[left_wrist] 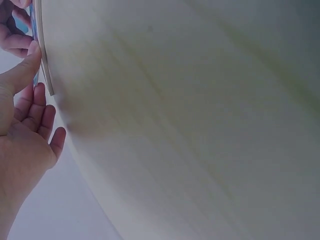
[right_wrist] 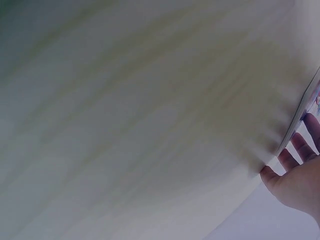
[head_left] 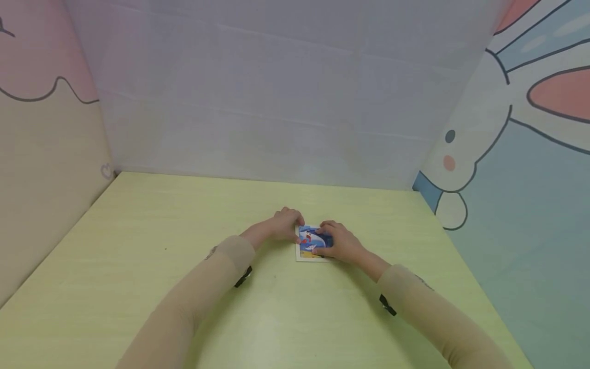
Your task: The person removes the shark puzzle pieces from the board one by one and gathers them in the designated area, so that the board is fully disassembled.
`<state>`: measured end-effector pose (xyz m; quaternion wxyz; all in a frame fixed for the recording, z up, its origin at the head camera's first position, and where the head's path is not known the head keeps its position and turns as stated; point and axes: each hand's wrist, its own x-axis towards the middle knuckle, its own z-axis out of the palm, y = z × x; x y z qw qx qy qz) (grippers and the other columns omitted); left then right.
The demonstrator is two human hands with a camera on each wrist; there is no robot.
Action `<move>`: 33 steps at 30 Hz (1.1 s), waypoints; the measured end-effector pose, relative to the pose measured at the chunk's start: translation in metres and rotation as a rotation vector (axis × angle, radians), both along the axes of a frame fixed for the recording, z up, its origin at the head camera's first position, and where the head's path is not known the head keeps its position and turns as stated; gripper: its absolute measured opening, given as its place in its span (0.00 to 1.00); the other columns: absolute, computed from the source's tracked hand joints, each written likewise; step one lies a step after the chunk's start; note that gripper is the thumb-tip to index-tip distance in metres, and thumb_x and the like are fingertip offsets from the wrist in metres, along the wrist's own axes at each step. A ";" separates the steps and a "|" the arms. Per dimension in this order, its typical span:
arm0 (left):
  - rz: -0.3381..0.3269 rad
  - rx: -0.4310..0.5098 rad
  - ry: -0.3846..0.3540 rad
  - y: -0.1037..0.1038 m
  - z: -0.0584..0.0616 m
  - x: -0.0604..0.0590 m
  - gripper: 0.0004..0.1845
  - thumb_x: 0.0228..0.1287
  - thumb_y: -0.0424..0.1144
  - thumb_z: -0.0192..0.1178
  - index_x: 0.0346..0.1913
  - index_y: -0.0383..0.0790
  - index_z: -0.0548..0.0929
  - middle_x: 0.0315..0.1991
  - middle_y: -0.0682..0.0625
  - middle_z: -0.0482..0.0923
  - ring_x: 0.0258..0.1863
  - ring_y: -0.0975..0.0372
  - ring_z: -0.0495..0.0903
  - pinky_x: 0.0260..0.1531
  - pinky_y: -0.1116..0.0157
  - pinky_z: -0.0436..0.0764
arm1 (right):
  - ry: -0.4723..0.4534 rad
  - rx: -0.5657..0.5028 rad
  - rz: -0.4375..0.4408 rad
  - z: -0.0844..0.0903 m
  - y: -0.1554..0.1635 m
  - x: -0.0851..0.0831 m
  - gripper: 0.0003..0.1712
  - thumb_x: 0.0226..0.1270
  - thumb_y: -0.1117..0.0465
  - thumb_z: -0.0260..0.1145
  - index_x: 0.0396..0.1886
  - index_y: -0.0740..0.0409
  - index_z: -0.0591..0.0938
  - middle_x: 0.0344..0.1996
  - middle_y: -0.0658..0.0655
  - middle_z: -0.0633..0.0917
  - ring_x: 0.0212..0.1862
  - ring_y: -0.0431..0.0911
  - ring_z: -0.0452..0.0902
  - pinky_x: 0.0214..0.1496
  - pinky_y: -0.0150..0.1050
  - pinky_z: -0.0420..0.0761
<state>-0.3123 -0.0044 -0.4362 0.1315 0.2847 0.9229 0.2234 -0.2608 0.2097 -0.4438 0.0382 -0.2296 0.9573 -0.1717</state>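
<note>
A small picture board (head_left: 308, 248) with a white rim and a blue cartoon image lies flat on the yellow-green table (head_left: 152, 241), near its middle. My left hand (head_left: 287, 221) sits at the board's left edge. In the left wrist view its thumb (left_wrist: 21, 70) lies straight against the board's rim (left_wrist: 43, 50) while the other fingers curl loosely, holding nothing. My right hand (head_left: 340, 242) rests on the board's right half, covering part of the picture. In the right wrist view its fingers (right_wrist: 295, 150) reach onto the board's edge (right_wrist: 300, 117).
Pale panels wall the table in: a white one (head_left: 276, 102) at the back, a pink and beige one (head_left: 41, 154) on the left, and one with a cartoon rabbit (head_left: 484, 148) on the right. Both sleeves are beige.
</note>
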 end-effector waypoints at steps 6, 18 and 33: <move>-0.017 0.058 0.009 -0.005 -0.003 -0.003 0.20 0.54 0.42 0.69 0.50 0.44 0.77 0.48 0.53 0.77 0.54 0.57 0.67 0.61 0.52 0.59 | -0.010 -0.006 -0.002 0.001 0.001 -0.001 0.35 0.53 0.41 0.70 0.57 0.54 0.78 0.62 0.58 0.71 0.64 0.55 0.65 0.61 0.54 0.68; -0.082 0.069 0.057 -0.007 0.002 -0.006 0.17 0.57 0.40 0.67 0.50 0.47 0.79 0.45 0.53 0.77 0.50 0.57 0.67 0.57 0.50 0.61 | 0.015 -0.015 -0.064 0.002 -0.007 -0.003 0.33 0.56 0.39 0.67 0.54 0.56 0.79 0.61 0.59 0.73 0.61 0.55 0.68 0.58 0.53 0.72; -0.090 0.222 -0.044 -0.009 0.004 -0.007 0.12 0.63 0.34 0.60 0.48 0.50 0.78 0.41 0.50 0.80 0.42 0.60 0.78 0.47 0.60 0.75 | 0.090 -0.018 -0.089 -0.002 -0.010 -0.002 0.27 0.53 0.40 0.70 0.44 0.53 0.79 0.55 0.57 0.76 0.52 0.54 0.74 0.51 0.55 0.74</move>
